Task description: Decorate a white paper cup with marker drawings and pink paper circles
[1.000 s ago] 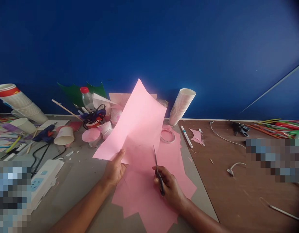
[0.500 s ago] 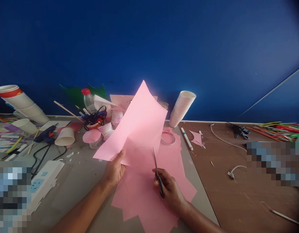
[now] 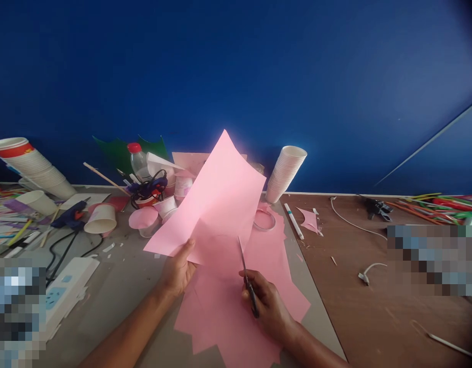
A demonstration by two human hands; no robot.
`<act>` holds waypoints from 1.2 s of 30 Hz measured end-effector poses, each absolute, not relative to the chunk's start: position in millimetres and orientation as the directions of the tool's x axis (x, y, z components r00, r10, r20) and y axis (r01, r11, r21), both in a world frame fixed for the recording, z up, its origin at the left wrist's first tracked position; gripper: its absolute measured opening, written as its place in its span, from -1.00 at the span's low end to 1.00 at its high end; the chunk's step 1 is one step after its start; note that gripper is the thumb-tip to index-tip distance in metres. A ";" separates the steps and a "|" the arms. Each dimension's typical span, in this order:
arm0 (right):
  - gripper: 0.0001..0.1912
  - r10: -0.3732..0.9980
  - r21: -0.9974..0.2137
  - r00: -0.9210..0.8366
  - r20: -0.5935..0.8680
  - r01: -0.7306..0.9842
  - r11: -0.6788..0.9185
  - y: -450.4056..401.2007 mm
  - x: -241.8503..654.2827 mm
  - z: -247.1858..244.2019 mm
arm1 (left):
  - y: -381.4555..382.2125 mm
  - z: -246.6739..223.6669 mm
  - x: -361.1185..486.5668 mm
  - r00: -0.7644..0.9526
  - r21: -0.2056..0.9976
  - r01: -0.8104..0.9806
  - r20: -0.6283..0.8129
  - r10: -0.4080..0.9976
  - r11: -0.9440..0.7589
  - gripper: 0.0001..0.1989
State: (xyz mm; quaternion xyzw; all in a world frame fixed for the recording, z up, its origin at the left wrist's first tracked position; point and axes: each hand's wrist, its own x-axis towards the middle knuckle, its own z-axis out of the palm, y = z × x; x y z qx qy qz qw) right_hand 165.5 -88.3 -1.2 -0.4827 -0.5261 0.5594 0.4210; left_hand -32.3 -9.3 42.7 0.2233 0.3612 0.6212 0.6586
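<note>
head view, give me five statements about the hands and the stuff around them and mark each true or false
1. The left hand grips a pink sheet near its lower edge. True.
2. The scissors are in the left hand. False: the scissors are in the right hand.
3. The bottle has a green cap. False: the bottle has a red cap.
4. A stack of white cups shows to the right of the held sheet. True.
5. The wall behind is yellow. False: the wall is blue.
</note>
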 end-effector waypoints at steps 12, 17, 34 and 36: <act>-0.72 0.974 -0.990 -0.212 -0.082 0.133 -0.054 -89.1 166.8 -3.1 | -4.7 39.7 -40.8 -0.077 0.780 -0.616 -0.200 0.977 0.111 -0.52; -0.72 0.970 -0.980 -0.235 -0.063 0.201 -0.015 -88.5 168.3 -1.3 | -2.5 38.5 -44.5 -0.057 0.784 -0.610 -0.190 0.980 0.117 -0.51; -0.71 0.959 -0.954 -0.281 -0.038 0.295 0.049 -88.7 171.5 -1.2 | 2.1 41.9 -52.1 -0.070 0.823 -0.559 -0.161 0.985 0.095 -0.59; -0.71 0.959 -0.952 -0.283 -0.029 0.301 0.060 -89.1 171.9 -2.1 | 2.9 39.9 -54.0 -0.054 0.829 -0.548 -0.167 0.985 0.110 -0.65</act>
